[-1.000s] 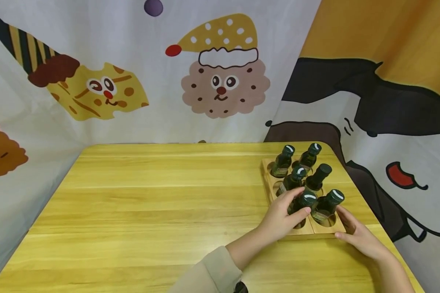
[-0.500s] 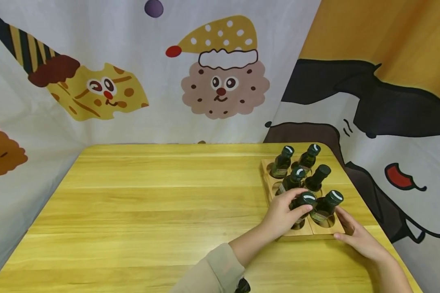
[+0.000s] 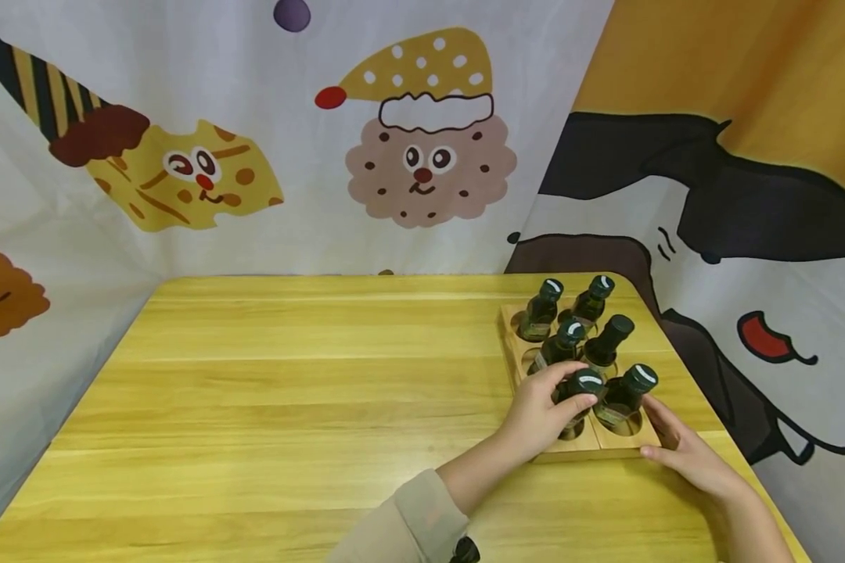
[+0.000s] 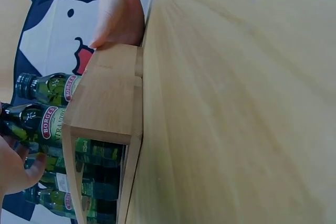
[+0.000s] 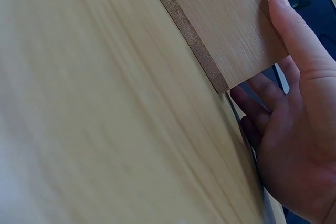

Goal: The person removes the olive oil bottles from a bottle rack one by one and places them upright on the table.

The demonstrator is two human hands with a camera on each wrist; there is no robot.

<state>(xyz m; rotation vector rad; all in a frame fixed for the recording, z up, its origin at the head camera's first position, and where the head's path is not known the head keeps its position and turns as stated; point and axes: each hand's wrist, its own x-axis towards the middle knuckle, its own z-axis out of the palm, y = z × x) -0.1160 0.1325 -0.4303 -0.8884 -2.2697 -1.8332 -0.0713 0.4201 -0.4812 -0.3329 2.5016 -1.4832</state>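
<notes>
A low wooden bottle rack (image 3: 609, 453) stands at the table's right side, with several small dark green bottles upright in its round holes. My left hand (image 3: 538, 410) grips the neck of the front-left olive oil bottle (image 3: 583, 381), thumb on the near side and fingers behind. In the left wrist view this bottle (image 4: 31, 121) sits in the rack (image 4: 102, 93), its red-and-white label reading "BORGES". My right hand (image 3: 690, 457) holds the rack's front right corner, thumb on the front and fingers along the side. Beside it is the front-right bottle (image 3: 627, 395).
The yellow wood-grain table (image 3: 267, 407) stretches out to the left of the rack. A cloth (image 3: 239, 47) with cartoon prints hangs behind and along the sides. Near the left sleeve (image 3: 429, 500) shows a small black object (image 3: 466, 550). The right table edge runs close to the rack.
Almost nothing differs. The left hand keeps its grip on the front-left bottle, which shows a slight shift, and the right hand stays at the rack's corner.
</notes>
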